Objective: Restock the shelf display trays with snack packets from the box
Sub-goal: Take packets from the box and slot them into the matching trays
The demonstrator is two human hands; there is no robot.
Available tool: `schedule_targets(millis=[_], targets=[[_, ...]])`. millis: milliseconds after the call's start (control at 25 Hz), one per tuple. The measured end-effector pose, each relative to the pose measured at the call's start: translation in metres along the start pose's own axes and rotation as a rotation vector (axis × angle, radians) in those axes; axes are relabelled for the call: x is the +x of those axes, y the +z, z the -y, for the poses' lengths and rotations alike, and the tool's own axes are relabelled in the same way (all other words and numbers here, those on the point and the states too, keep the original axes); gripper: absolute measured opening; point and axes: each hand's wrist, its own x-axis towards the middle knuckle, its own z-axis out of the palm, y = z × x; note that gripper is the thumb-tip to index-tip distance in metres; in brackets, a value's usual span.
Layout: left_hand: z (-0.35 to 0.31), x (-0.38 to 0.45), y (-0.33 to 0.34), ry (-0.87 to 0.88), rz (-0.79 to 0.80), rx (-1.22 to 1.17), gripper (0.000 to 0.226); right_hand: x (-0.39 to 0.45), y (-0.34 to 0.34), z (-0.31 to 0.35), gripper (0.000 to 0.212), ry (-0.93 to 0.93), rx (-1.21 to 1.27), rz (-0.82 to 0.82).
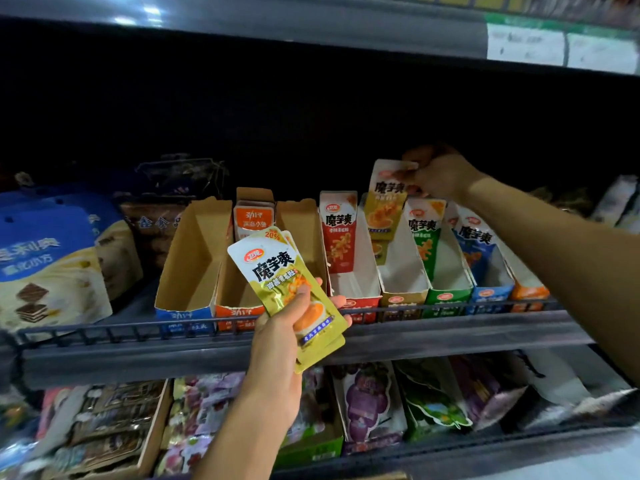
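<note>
A yellow packet (387, 206) is pinched by its top edge in the right hand (437, 174), fingers curled tight on it, and it is held upright, long axis near vertical, directly above the yellow tray (403, 289). That is the relation that counts: the lower end is already dipped between the tray walls, with open tray floor showing below and in front of it, so a straight drop down and back looks like all that is called for. The right hand is clearly the nearer one to that tray.

A small stack of yellow packets (292, 296) is gripped lower down in the left hand (287, 327), thumb laid across the front and fingertips wrapped round the far edge. The stack is held tilted, tops leaning up and left, in front of the shelf rail (450, 308), well left of the yellow tray.

Along the shelf the trays are thinly filled. A packet is seen standing at the back of the red tray (353, 289), another in the green tray (448, 289), another in the blue tray (491, 282). Orange packets are held at the back of the orange tray (239, 306), and the brown tray (188, 265) beside it shows nothing inside. The supply box is not in view.
</note>
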Motion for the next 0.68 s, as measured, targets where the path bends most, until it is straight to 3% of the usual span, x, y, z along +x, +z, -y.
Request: schedule_targets(millis=[160, 360, 560, 680], targets=[[0.001, 0.003, -0.002, -0.004, 0.005, -0.017, 0.035, -0.001, 0.025, -0.012, 0.038, -0.1, -0.558, -0.028], [0.001, 0.006, -0.003, -0.013, 0.015, -0.008, 0.035, -0.003, 0.033, -0.009, 0.029, -0.153, -0.613, -0.009], [0.002, 0.007, -0.003, -0.016, 0.025, -0.002, 0.037, -0.005, 0.04, -0.008, 0.029, -0.216, -0.723, -0.29], [0.003, 0.006, -0.003, -0.016, 0.02, 0.016, 0.033, -0.007, 0.043, -0.01, 0.023, -0.194, -0.703, -0.123]])
